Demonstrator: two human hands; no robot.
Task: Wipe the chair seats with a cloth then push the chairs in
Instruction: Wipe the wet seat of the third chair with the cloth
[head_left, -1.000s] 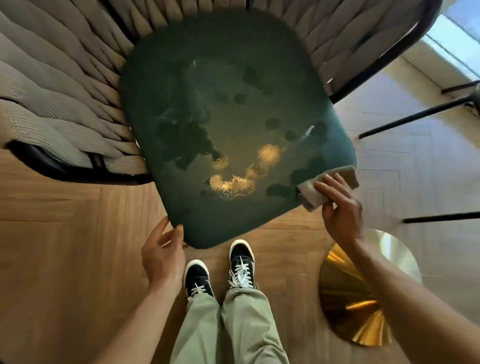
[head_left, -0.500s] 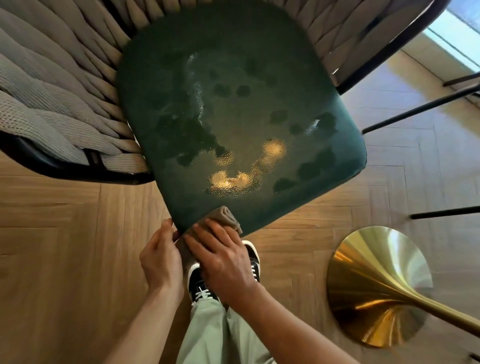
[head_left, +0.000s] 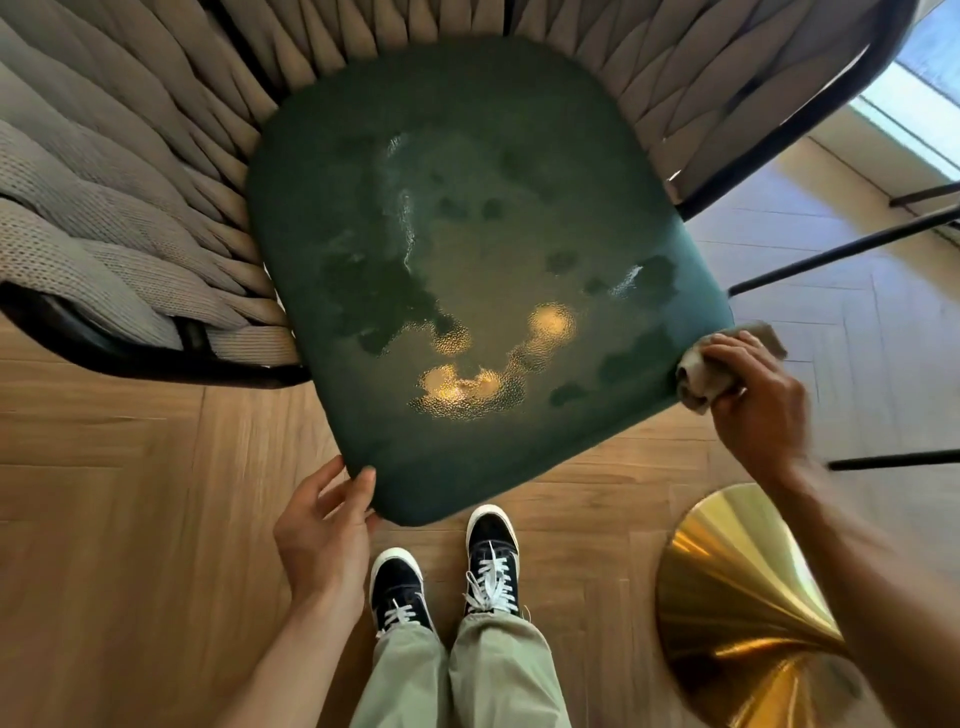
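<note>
The right hand (head_left: 758, 400) covers most of the cloth (head_left: 701, 376), so its full shape cannot be told, and the right forearm is smeared by motion blur. The woven chair back (head_left: 130, 182) is cut off by the top and left edges. The brass base (head_left: 737, 597) runs out of the bottom edge. The chair's legs lie hidden under the seat (head_left: 467, 249).

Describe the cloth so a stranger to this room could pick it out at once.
Start from the big dark green chair seat ringed by a woven beige backrest. Follow the seat's edge to the corner nearest the shiny brass cone-shaped base on the wooden floor. There the right hand grips a bunched grey-brown cloth against the seat's edge, the only soft, crumpled thing here.
</note>
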